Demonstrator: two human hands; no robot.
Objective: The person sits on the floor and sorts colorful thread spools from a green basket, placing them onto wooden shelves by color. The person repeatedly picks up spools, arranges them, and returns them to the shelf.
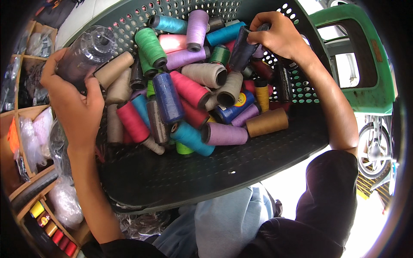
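Observation:
My left hand (77,105) is closed around a dark spool of thread wrapped in clear plastic (88,53), held over the basket's left side. On the right, my right hand (280,38) pinches the upper end of a dark navy spool of thread (240,50), which stands tilted among the others. Below both hands lies a dark plastic basket (206,180) with a heap of thread spools in many colours. Near the middle are a blue spool (167,98), a pink spool (189,89) and a grey spool (204,74).
Wooden shelf compartments (36,112) with plastic bags line the left side, and several small spools (51,228) sit in the lowest one. A green plastic chair (365,56) stands beyond the basket's right side. Farther right a spoked wheel (374,150) shows.

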